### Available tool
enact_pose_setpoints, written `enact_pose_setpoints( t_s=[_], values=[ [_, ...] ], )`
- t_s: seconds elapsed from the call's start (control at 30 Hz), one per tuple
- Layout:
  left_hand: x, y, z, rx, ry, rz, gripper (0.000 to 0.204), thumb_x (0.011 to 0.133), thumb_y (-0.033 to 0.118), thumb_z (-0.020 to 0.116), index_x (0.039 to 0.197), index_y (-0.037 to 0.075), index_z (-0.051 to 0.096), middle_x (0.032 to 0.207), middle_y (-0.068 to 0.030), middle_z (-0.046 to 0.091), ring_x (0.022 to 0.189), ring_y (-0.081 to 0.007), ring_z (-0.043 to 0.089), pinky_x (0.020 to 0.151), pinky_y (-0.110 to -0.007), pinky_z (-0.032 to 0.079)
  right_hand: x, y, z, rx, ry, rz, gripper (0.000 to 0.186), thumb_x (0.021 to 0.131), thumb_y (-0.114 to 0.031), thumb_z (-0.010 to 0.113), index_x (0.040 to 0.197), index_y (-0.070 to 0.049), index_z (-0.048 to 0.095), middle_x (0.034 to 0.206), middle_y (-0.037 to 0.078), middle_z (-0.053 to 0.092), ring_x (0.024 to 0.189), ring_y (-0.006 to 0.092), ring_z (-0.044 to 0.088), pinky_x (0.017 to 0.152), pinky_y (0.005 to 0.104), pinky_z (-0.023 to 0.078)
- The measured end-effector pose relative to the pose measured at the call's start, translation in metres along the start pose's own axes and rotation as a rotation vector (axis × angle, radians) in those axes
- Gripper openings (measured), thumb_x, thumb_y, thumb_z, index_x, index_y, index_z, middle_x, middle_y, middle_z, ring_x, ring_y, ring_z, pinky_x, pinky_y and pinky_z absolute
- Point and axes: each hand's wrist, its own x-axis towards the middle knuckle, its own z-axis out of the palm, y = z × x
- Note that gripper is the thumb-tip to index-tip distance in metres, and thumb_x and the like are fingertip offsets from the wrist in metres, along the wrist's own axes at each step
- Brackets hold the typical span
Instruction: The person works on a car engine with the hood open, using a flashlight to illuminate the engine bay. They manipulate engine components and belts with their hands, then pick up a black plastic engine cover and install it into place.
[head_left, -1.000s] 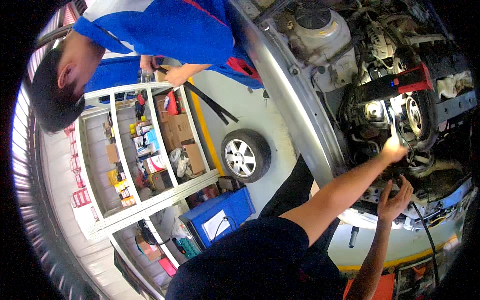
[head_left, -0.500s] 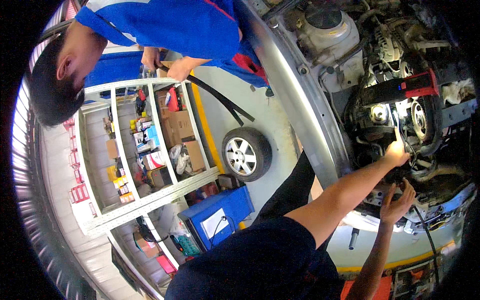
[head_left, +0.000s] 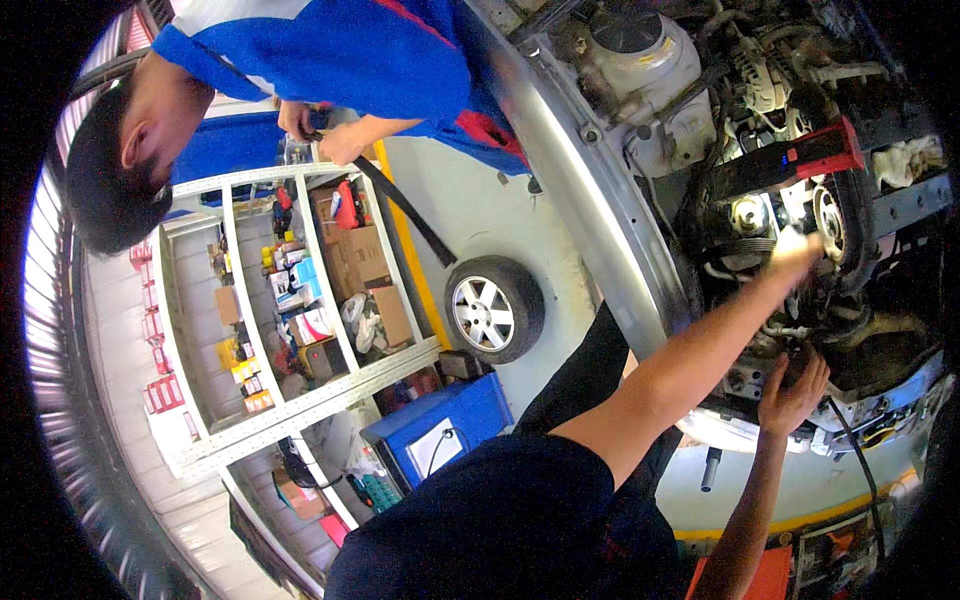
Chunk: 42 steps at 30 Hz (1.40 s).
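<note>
Though blur hides its grip, the left hand (head_left: 797, 252) lies just below-left of the upper-right pulley (head_left: 829, 220), nearer than the half-open, empty-looking right hand (head_left: 794, 393).

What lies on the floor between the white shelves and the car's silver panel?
The head view shows a silver-spoked wheel there, and a yellow stripe along the grey floor.

Two bare hands (head_left: 795, 395) at an open engine bay (head_left: 655, 165)

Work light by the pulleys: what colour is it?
The work light is black with a red end; it shows best in the head view.
</note>
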Motion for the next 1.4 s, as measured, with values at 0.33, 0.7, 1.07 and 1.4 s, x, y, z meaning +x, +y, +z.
enact_pose_setpoints(
  t_s=[0.33, 0.7, 1.07, 1.4],
  values=[
    [-0.042, -0.026, 0.026, 0.361, 0.025, -0.058, 0.113, 0.087, 0.018, 0.067, 0.156, -0.004, -0.02, 0.089, -0.0232, 0.069, 0.08, -0.0362, 0.069, 0.074, -0.042, 0.056, -0.002, 0.005, 0.004, 0.02, -0.002, 0.014, 0.046, 0.096, -0.031, 0.064, 0.125, 0.004, 0.059, 0.122, 0.025, 0.062, 0.117, 0.047, 0.054, 0.107, 0.0551, 0.04],
    [-0.064, -0.021, 0.019, 0.535, -0.084, -0.157, 0.12, 0.082, 0.015, 0.066, 0.152, -0.003, -0.029, 0.105, -0.0332, 0.069, 0.096, -0.0459, 0.07, 0.092, -0.045, 0.055, 0.002, 0.01, 0.004, 0.043, -0.003, -0.011, 0.044, 0.097, -0.032, 0.062, 0.123, 0.003, 0.058, 0.119, 0.024, 0.061, 0.113, 0.0437, 0.055, 0.101, 0.0532, 0.043],
    [-0.066, -0.044, 0.005, 0.357, -0.08, -0.007, 0.122, 0.08, 0.018, 0.071, 0.157, 0.004, -0.023, 0.117, -0.0316, 0.067, 0.111, -0.0411, 0.068, 0.1, -0.042, 0.053, 0.007, -0.003, -0.004, 0.053, -0.064, 0.039, 0.043, 0.096, -0.032, 0.063, 0.124, 0.001, 0.06, 0.12, 0.022, 0.062, 0.117, 0.0422, 0.055, 0.102, 0.0543, 0.042],
    [-0.054, -0.039, -0.004, 0.285, 0.011, 0.068, 0.102, 0.077, 0.019, 0.077, 0.157, 0.003, 0.014, 0.121, -0.0163, 0.063, 0.108, -0.03, 0.064, 0.096, -0.039, 0.051, 0.013, -0.003, 0.0, 0.042, -0.015, 0.017, 0.046, 0.087, -0.033, 0.07, 0.12, -0.004, 0.061, 0.112, 0.015, 0.062, 0.108, 0.037, 0.056, 0.094, 0.0514, 0.043]
  ],
)
